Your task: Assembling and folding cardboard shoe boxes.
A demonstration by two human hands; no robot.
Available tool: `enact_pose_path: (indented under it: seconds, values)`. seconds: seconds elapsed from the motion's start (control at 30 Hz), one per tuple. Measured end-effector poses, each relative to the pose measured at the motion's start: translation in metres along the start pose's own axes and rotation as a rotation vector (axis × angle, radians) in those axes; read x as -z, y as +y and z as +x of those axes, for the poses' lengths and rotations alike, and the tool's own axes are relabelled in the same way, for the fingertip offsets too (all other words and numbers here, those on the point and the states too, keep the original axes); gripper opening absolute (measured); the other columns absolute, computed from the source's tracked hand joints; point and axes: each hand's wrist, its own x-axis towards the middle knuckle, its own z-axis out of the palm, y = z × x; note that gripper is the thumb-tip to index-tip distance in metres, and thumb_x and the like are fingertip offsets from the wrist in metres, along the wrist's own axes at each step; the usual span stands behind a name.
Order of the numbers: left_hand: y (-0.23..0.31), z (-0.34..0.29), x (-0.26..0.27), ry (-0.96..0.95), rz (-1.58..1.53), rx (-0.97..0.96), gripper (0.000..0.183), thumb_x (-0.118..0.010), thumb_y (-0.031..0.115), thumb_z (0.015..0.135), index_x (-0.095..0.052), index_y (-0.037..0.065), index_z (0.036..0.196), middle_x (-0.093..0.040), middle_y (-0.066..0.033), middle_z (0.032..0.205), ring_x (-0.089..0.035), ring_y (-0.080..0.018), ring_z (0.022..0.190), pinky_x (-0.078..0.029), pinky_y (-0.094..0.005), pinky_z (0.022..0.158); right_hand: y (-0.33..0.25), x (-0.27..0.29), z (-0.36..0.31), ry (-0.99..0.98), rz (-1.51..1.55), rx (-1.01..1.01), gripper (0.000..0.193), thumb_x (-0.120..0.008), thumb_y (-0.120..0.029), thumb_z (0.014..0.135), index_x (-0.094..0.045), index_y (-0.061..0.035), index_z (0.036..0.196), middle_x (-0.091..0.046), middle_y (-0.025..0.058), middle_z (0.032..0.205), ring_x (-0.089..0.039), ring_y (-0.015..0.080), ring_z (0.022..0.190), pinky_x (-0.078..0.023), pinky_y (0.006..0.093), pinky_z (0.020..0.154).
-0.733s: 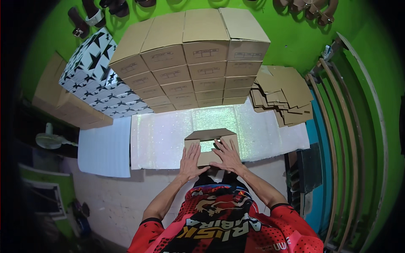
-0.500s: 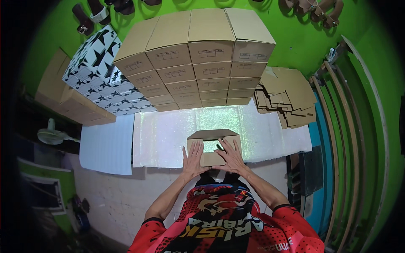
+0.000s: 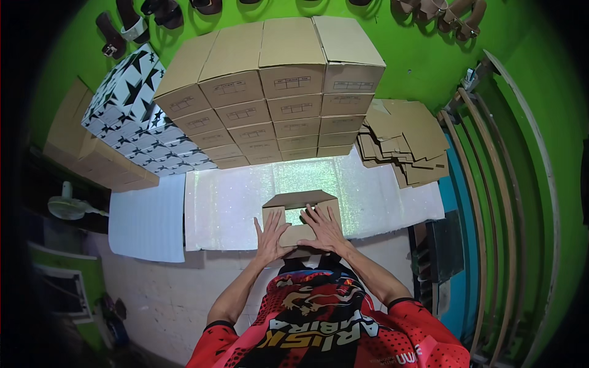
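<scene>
A small brown cardboard box sits at the near edge of the table, with its far flap sticking up. Through the opening between its folded-in flaps shows a bright, shimmering surface. My left hand lies on the box's left flap, fingers stretched forward and spread. On the right side, my right hand presses flat with fingers apart, its fingertips near the opening. Both thumbs point inward over the near flap. Another strip of cardboard shows below my wrists at the near side.
Stacked brown boxes rise at the back of the glittery white table cover. Star-patterned boxes stand to their left, flat cardboard blanks to the right. Sandals hang on the green wall. A fan is far left, wooden rails right.
The whole view has shifted slightly left. My hands stay on the box; my left fingers are more spread, and a strip of cardboard shows more at the near side.
</scene>
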Motion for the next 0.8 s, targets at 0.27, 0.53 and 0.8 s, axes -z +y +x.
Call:
enact_pose_path:
  seconds: [0.27, 0.53, 0.8]
  values:
    - [-0.001, 0.000, 0.001, -0.034, -0.003, 0.021, 0.088, -0.089, 0.058, 0.067, -0.063, 0.020, 0.142, -0.025, -0.0154, 0.175, -0.017, -0.0379, 0.163, 0.006, -0.0804, 0.118, 0.023, 0.009, -0.043, 0.247, 0.381, 0.148, 0.086, -0.072, -0.062, 0.090, -0.049, -0.0123, 0.156, -0.050, 0.0150, 0.156, -0.049, 0.0368, 0.144, -0.018, 0.0637, 0.129]
    - [0.000, 0.002, 0.005, -0.077, -0.038, 0.034, 0.086, -0.085, 0.066, 0.071, -0.063, 0.021, 0.141, -0.024, -0.0157, 0.175, -0.016, -0.0378, 0.163, 0.008, -0.0813, 0.117, 0.025, 0.002, -0.041, 0.136, 0.011, 0.011, 0.099, -0.059, -0.076, 0.091, -0.043, -0.0074, 0.160, -0.036, 0.0159, 0.169, -0.028, 0.0363, 0.159, -0.012, 0.0610, 0.130]
    - [0.003, 0.002, 0.004, -0.049, 0.044, -0.025, 0.086, -0.076, 0.068, 0.081, -0.057, 0.018, 0.149, -0.025, -0.0173, 0.174, -0.015, -0.0382, 0.163, 0.004, -0.0762, 0.122, 0.032, 0.020, -0.018, 0.466, 0.186, -0.034, 0.088, -0.067, -0.060, 0.092, -0.044, -0.0090, 0.160, -0.035, 0.0205, 0.168, -0.029, 0.0385, 0.158, -0.012, 0.0608, 0.130]
